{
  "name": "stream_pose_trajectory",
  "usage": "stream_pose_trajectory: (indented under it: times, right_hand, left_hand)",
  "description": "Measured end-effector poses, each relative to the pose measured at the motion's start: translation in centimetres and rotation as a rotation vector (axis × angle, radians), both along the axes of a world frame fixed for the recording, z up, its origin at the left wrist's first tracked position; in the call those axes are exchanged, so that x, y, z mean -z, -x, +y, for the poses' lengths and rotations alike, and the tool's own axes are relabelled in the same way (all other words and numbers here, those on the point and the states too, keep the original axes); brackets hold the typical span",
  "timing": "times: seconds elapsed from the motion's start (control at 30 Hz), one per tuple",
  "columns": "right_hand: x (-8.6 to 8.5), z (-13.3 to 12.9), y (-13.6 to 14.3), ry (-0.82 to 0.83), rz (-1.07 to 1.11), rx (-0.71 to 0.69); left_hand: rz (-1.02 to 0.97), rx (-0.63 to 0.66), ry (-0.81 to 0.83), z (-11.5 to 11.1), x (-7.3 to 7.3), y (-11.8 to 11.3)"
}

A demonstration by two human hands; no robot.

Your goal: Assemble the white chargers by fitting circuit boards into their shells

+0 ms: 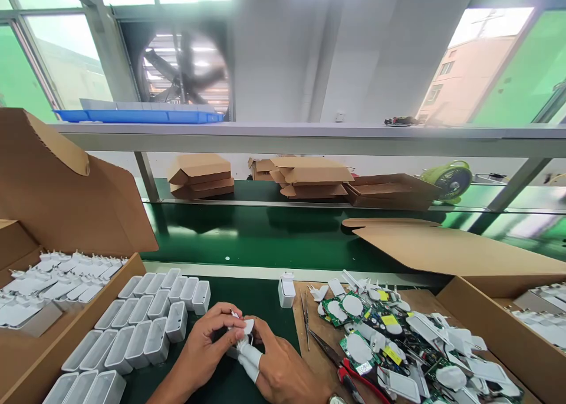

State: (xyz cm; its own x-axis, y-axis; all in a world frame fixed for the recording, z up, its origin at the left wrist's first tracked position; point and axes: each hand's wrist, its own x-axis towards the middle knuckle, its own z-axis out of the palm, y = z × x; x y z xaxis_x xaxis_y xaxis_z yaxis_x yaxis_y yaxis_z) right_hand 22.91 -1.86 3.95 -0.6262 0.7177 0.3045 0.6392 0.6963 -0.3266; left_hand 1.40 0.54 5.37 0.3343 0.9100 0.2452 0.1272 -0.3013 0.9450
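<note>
White part (248, 327) between trays (118, 350) and pliers (342, 372)

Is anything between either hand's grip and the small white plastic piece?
Nothing visible: the left hand's grip and right hand's grip meet at the small white plastic piece. Rows of white rectangular plastic cases stand to the left.

Bright daylight comes through windows (66, 50) on either side of a pale wall (278, 68) and large fan (183, 74), above a long shelf (309, 132) beyond the green bench (250, 287).
</note>
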Motion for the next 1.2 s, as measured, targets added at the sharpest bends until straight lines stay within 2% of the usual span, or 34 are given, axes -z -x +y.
stream_pose_trajectory:
  times: [0.07,0.13,0.27,0.33,0.4,0.53,0.7,0.8,0.9,1.03,1.2]
  right_hand:
    - [0.3,0.0,0.1,-0.027,-0.038,0.024]
    - [0.6,0.0,0.0,-0.042,-0.033,0.041]
    - [1.0,0.2,-0.2,-0.036,-0.049,0.034]
    - [0.7,0.4,-0.3,-0.024,-0.076,0.035]
    - [0.2,0.5,-0.2,-0.017,-0.096,0.033]
    - [-0.9,0.9,-0.2,-0.008,-0.156,0.006]
    - [-1.1,1.4,0.0,-0.049,-0.235,-0.015]
    - [-0.9,1.4,0.1,-0.1,-0.207,-0.024]
    - [-0.7,1.4,0.3,-0.126,-0.186,-0.039]
    - [-0.6,1.3,0.3,-0.072,-0.206,-0.009]
    - [-1.4,1.4,-0.3,-0.054,-0.017,0.077]
  left_hand:
    - [0.074,-0.083,-0.035,-0.1,-0.1,-0.3]
    - [0.169,-0.091,-0.041,-0.3,-0.9,-0.2]
    - [0.308,0.081,-0.123,-0.7,-3.4,0.3]
    - [0.324,0.137,-0.149,-0.6,-3.8,0.4]
    - [0.308,0.112,-0.141,-0.3,-3.3,0.3]
    - [0.264,-0.043,-0.089,0.2,-0.8,0.0]
    - [0.265,-0.06,-0.206,-0.6,1.2,0.3]
    - [0.198,-0.132,-0.196,-1.1,1.7,0.2]
    - [0.174,-0.111,-0.257,-1.0,1.9,0.1]
    - [0.166,-0.114,-0.328,-0.7,2.3,0.2]
    - [0.161,-0.229,-0.188,-1.1,2.4,0.7]
